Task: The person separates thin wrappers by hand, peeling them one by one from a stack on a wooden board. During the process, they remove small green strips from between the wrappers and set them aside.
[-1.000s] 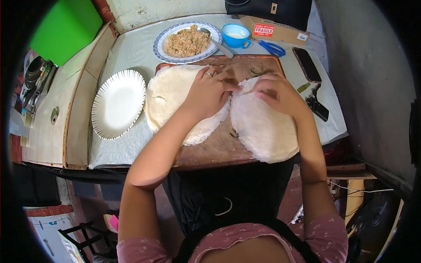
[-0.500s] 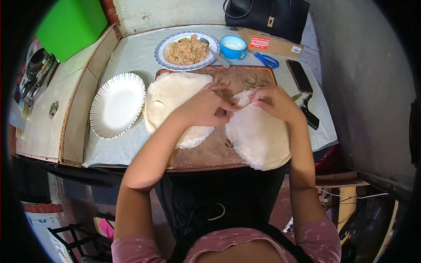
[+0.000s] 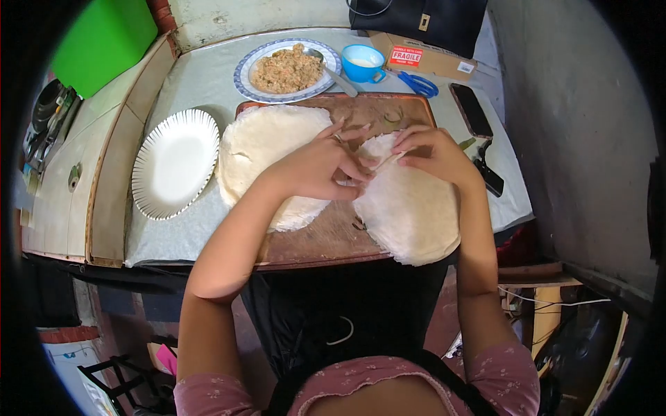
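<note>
A round, thin, off-white spring roll wrapper (image 3: 409, 215) lies on the right part of the brown cutting board (image 3: 312, 248), its near edge reaching over the board's front. My left hand (image 3: 322, 166) pinches its upper left edge between thumb and fingers, the other fingers raised. With bent fingertips, my right hand (image 3: 433, 156) grips the upper edge, where a flap of the sheet folds up. Left of them rests a pile of the same wrappers (image 3: 260, 149), partly covered by my left hand and forearm.
Behind the board stand a plate of minced filling (image 3: 286, 73) with a spoon, a blue cup (image 3: 363, 64) and blue scissors (image 3: 417, 84). A white paper plate (image 3: 175, 164) sits at left. At right lie a phone (image 3: 471, 111) and a black object (image 3: 490, 177). A cardboard box (image 3: 444, 64) is at the back.
My fingers have shifted slightly along the upper edge of the right wrapper, and its lifted flap lies flatter. The whole view has moved a little.
</note>
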`<state>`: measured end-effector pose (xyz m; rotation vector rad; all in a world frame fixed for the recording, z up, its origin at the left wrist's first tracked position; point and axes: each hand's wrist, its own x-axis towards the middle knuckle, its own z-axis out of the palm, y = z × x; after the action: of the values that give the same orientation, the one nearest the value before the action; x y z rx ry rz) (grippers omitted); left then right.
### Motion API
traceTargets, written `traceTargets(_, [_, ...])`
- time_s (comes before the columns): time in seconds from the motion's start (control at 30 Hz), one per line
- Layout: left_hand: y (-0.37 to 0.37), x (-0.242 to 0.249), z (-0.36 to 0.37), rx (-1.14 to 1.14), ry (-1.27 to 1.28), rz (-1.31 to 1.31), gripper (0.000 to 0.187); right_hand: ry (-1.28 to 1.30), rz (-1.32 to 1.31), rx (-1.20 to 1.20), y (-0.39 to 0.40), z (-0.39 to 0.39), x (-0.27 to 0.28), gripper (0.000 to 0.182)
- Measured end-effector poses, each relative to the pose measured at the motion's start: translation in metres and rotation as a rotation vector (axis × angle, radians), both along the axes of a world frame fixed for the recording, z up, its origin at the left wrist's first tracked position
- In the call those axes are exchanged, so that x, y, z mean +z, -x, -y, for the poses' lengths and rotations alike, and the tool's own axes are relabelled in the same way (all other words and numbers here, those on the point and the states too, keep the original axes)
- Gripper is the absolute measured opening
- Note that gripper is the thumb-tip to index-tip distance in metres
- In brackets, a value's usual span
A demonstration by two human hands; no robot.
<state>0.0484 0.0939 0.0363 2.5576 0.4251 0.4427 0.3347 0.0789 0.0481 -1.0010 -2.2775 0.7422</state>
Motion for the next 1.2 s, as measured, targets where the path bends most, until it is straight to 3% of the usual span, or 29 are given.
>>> traceTargets(0.13, [0.0, -0.002, -0.004, -0.041, 0.13, -0.021, 0.032, 0.011, 0.067, -0.084, 0.009, 0.008, 0.003, 0.03])
traceTargets(0.27, [-0.001, -0.01, -0.007, -0.08, 0.181, 0.075, 0.025, -0.222, 0.117, 0.05, 0.027, 0.012, 0.001, 0.029])
traceTargets(0.37, [0.0, -0.012, -0.012, 0.0, 0.08, 0.209, 0.026, -0.237, 0.187, 0.07, 0.029, 0.013, 0.0, 0.031])
traceTargets(0.47, [-0.008, -0.001, 0.0, 0.228, -0.016, 0.165, 0.021, -0.2, 0.246, 0.077, 0.03, 0.013, 0.003, 0.029])
traceTargets(0.57, [-0.023, 0.002, 0.013, 0.433, 0.083, 0.278, 0.015, -0.23, 0.156, 0.12, 0.031, 0.013, 0.0, 0.023])
traceTargets(0.67, [-0.024, -0.013, 0.003, 0.226, -0.056, 0.339, 0.019, -0.32, 0.115, 0.139, 0.027, 0.013, -0.007, 0.021])
traceTargets(0.77, [-0.022, -0.021, -0.006, 0.197, -0.205, 0.182, 0.026, -0.307, 0.203, 0.081, 0.026, 0.02, -0.009, 0.022])
traceTargets(0.87, [-0.021, -0.016, 0.003, 0.322, -0.279, 0.033, 0.029, -0.314, 0.378, 0.02, 0.03, 0.028, -0.003, 0.02])
traceTargets(1.03, [-0.025, -0.012, 0.012, 0.406, -0.257, -0.02, 0.027, -0.389, 0.712, -0.049, 0.037, 0.043, 0.007, 0.021])
traceTargets(1.2, [-0.026, -0.018, 0.013, 0.439, -0.286, 0.02, 0.026, -0.313, 0.5, -0.081, 0.018, 0.051, 0.0, 0.024])
